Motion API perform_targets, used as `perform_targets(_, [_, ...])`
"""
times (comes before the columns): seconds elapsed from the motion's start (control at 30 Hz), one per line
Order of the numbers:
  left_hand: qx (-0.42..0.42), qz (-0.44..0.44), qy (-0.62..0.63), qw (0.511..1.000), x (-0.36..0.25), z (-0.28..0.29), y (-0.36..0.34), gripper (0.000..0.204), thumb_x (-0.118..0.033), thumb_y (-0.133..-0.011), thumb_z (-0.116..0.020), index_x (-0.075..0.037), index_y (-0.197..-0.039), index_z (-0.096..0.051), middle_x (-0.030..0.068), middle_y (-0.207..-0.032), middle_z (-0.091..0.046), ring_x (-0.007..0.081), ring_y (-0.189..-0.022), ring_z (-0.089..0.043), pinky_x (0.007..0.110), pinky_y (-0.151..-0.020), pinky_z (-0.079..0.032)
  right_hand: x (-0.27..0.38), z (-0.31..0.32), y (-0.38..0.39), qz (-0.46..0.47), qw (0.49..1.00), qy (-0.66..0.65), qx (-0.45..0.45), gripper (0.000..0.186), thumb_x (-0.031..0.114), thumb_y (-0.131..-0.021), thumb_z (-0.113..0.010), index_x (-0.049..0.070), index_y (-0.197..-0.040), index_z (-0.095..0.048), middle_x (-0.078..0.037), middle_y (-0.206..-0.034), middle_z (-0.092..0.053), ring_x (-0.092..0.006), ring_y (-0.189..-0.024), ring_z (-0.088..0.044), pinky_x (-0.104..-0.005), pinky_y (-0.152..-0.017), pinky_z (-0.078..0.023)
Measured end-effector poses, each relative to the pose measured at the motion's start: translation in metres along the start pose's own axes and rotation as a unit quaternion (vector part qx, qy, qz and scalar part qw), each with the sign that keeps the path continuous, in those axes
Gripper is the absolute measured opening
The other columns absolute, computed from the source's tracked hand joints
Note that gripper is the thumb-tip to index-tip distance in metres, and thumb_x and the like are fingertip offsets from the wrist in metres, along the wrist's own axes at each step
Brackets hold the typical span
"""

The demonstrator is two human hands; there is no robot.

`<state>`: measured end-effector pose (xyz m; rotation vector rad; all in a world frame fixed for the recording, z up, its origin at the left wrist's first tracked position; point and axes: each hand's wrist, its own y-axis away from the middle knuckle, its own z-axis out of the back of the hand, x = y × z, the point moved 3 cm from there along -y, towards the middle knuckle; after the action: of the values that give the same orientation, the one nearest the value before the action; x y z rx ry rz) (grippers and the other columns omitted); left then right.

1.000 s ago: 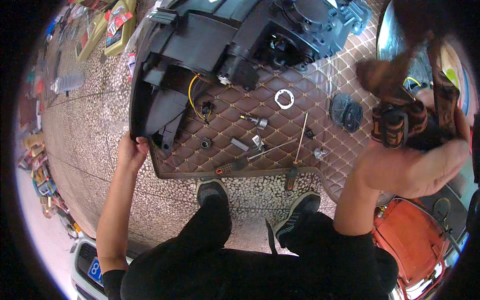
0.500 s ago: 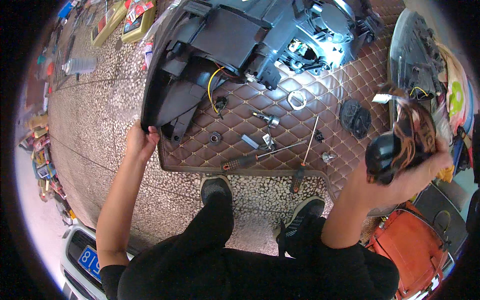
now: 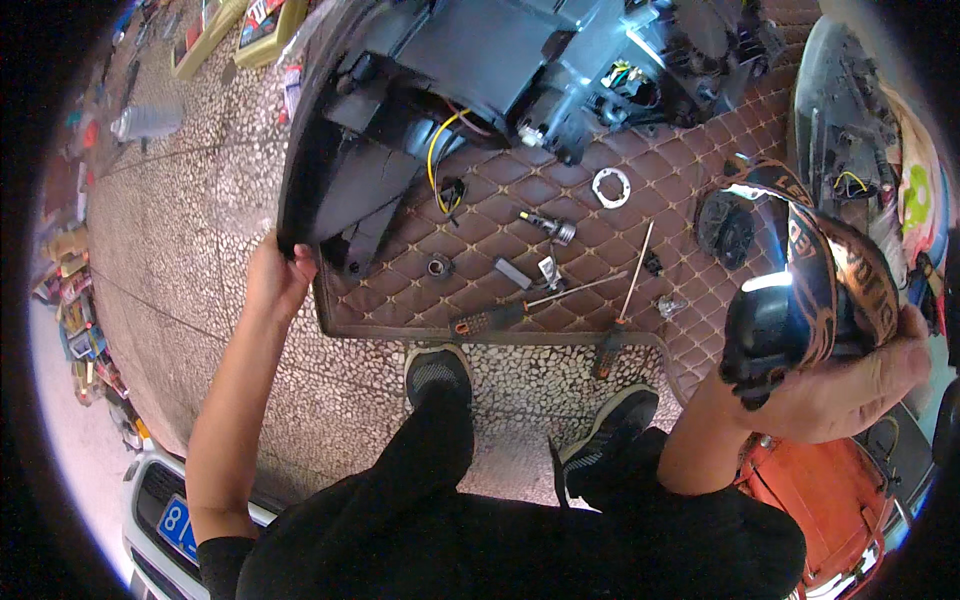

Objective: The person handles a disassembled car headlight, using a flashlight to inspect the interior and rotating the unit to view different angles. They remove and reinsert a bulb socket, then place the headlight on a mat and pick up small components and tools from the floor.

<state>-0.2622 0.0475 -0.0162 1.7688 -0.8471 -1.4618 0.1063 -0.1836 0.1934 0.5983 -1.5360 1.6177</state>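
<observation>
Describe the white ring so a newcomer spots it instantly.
Find the big black housing across the far side of the brown quilted mat. Just below it in view, right of the yellow wire, lies the white ring. Its thin, bright band sets it apart from the smaller, dark ring.

"What's new?"
"The right hand (image 3: 850, 395) brought the black headlamp (image 3: 765, 335) lower, and its brown patterned cloth strap (image 3: 870, 290) now overlaps the round black plastic cover (image 3: 722, 235)."
"And the brown quilted mat (image 3: 685, 165)?"
"Its bright patch (so white before!) went dim."
</observation>
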Motion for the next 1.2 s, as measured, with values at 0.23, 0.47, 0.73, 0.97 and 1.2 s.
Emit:
perform_targets(0.23, [0.007, -0.018, -0.026, 0.999, 0.000, -0.002, 0.006, 0.017, -0.011, -0.101, -0.038, -0.002, -0.103, -0.052, 0.0051, -0.081, -0.057, 0.0062, -0.058, -0.055, 0.017, -0.047, -0.047, -0.003, -0.015, 0.011, -0.016, 0.998, -0.017, 0.062, 0.041, 0.035, -0.104, -0.048, -0.003, -0.104, -0.063, -0.007, -0.091, -0.056, -0.0138, -0.078, -0.056, -0.0246, -0.069, -0.049])
perform_targets(0.47, [-0.013, -0.013, -0.033, 0.999, -0.003, 0.001, 0.003, 0.017, -0.014, -0.102, -0.038, -0.004, -0.105, -0.052, 0.0049, -0.085, -0.057, 0.0070, -0.060, -0.054, 0.019, -0.046, -0.044, -0.008, -0.015, -0.006, 0.033, 0.997, -0.038, -0.055, 0.036, 0.029, -0.097, -0.062, -0.007, -0.098, -0.067, -0.012, -0.088, -0.067, -0.0156, -0.071, -0.064, -0.0279, -0.067, -0.055])
perform_targets(0.73, [0.004, -0.009, -0.043, 0.999, -0.004, 0.009, -0.001, 0.019, -0.015, -0.102, -0.038, -0.005, -0.105, -0.054, 0.0026, -0.084, -0.058, 0.0066, -0.060, -0.053, 0.020, -0.049, -0.045, -0.028, -0.008, -0.014, 0.002, 0.999, -0.023, -0.045, 0.032, 0.024, -0.097, -0.062, -0.007, -0.100, -0.067, -0.011, -0.088, -0.068, -0.0148, -0.069, -0.065, -0.0255, -0.063, -0.055])
perform_targets(0.97, [-0.017, -0.016, -0.053, 0.998, -0.003, 0.007, 0.003, 0.017, -0.013, -0.101, -0.040, -0.005, -0.104, -0.055, 0.0024, -0.084, -0.060, 0.0064, -0.057, -0.052, 0.019, -0.050, -0.047, -0.053, -0.026, -0.019, 0.010, 0.999, 0.036, -0.004, 0.032, 0.027, -0.097, -0.063, -0.004, -0.092, -0.068, -0.006, -0.082, -0.068, -0.0086, -0.069, -0.060, -0.0215, -0.062, -0.049])
perform_targets(1.2, [-0.034, -0.008, -0.056, 0.998, -0.004, 0.005, 0.009, 0.016, -0.014, -0.101, -0.041, -0.007, -0.103, -0.055, 0.0017, -0.084, -0.058, 0.0061, -0.057, -0.051, 0.019, -0.050, -0.044, -0.069, -0.064, 0.000, 0.028, 0.998, 0.054, 0.006, 0.033, 0.028, -0.098, -0.062, -0.004, -0.088, -0.065, -0.007, -0.083, -0.067, -0.0091, -0.066, -0.059, -0.0216, -0.058, -0.049])
